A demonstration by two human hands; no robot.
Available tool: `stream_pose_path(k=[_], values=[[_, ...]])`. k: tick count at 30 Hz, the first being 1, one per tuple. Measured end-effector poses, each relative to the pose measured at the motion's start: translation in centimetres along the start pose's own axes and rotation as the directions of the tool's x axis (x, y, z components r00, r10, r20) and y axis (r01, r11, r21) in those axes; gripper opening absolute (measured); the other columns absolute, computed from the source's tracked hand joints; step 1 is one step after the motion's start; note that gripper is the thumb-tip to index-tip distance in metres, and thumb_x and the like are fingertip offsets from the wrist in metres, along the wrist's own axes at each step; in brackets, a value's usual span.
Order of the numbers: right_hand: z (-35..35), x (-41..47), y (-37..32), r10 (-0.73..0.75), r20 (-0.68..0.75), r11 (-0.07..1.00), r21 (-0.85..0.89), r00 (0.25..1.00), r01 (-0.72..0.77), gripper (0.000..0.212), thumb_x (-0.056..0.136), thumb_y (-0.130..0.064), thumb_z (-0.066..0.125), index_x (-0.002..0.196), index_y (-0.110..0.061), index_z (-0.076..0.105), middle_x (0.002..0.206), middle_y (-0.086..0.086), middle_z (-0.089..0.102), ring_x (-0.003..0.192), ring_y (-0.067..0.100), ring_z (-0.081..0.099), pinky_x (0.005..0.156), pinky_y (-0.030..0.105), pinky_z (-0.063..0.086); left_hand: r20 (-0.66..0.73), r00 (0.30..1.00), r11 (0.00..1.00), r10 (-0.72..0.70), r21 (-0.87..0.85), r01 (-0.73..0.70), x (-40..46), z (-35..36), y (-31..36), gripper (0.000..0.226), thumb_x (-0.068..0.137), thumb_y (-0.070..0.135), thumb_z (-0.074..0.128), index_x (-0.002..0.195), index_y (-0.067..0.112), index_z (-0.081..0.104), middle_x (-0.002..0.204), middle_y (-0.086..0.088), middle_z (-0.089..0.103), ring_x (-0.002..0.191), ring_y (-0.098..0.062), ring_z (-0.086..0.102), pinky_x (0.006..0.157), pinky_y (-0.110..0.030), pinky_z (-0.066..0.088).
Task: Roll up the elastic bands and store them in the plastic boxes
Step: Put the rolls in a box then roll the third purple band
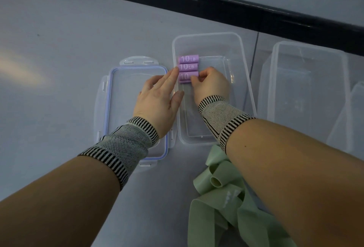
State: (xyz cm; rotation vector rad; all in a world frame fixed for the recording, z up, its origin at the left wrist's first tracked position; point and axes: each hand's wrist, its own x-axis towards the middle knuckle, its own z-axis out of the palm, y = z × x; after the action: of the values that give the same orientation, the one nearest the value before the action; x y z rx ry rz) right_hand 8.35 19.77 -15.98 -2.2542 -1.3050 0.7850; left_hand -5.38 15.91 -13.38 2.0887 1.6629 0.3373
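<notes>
Seating the third purple roll (188, 77) is in progress inside the box (244, 81), against two stacked rolls (188, 63). It is pinched at one end by the right hand (211, 86); the left hand (158, 97), fingers straight, touches the other end. Its long axis lies left-right. Green bands (226, 193) lie unrolled nearby.

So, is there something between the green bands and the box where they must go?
Partly. The green bands lie loose just in front of the box, whose lid is off beside it. The right hand and its forearm reach over the near wall into the box, gripping a purple roll. The left hand touches the left wall.
</notes>
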Motion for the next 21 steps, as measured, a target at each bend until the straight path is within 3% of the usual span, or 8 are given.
stream_pose_path(k=[4, 8, 18, 21], values=[[-0.3, 0.0, 0.3, -0.113, -0.003, 0.986, -0.127, 0.994, 0.112, 0.033, 0.093, -0.036, 0.054, 0.123, -0.022, 0.056, 0.116, 0.0, 0.06, 0.106, 0.021, 0.056, 0.076, 0.027, 0.037, -0.005, 1.0, 1.0, 0.019, -0.004, -0.019, 0.1, -0.1, -0.1, 0.073, 0.084, 0.055, 0.019, 0.148, 0.021, 0.025, 0.146, 0.001, 0.04, 0.132, -0.027, 0.03, 0.107, -0.044, 0.032], [0.3, 0.3, 0.6, -0.171, 0.007, 0.971, -0.168, 0.985, 0.17, 0.031, 0.093, -0.035, 0.053, 0.121, -0.024, 0.058, 0.115, 0.002, 0.06, 0.106, 0.024, 0.054, 0.085, 0.033, 0.043, -0.005, 1.0, 1.0, 0.01, 0.0, -0.01, 0.1, 0.0, -0.1, 0.071, 0.085, 0.053, 0.021, 0.148, 0.021, 0.024, 0.146, 0.001, 0.04, 0.132, -0.026, 0.03, 0.107, -0.044, 0.032], [0.7, 0.5, 0.5, -0.189, 0.011, 0.95, -0.253, 0.982, 0.185, 0.031, 0.097, -0.036, 0.045, 0.116, -0.017, 0.06, 0.115, 0.005, 0.056, 0.106, 0.024, 0.05, 0.076, 0.029, 0.034, -0.014, 1.0, 1.0, 0.027, 0.006, -0.027, 0.2, 0.1, -0.1, 0.077, 0.081, 0.057, 0.015, 0.148, 0.02, 0.025, 0.145, 0.001, 0.043, 0.132, -0.025, 0.03, 0.107, -0.043, 0.033], [0.9, 0.5, 0.6, -0.192, 0.014, 0.953, -0.235, 0.981, 0.19, 0.031, 0.096, -0.036, 0.046, 0.115, -0.018, 0.062, 0.113, 0.005, 0.057, 0.104, 0.024, 0.052, 0.078, 0.03, 0.038, -0.012, 1.0, 1.0, 0.027, 0.011, -0.027, 0.3, 0.0, -0.1, 0.077, 0.081, 0.058, 0.014, 0.148, 0.021, 0.025, 0.145, 0.001, 0.042, 0.132, -0.025, 0.03, 0.107, -0.043, 0.033]])
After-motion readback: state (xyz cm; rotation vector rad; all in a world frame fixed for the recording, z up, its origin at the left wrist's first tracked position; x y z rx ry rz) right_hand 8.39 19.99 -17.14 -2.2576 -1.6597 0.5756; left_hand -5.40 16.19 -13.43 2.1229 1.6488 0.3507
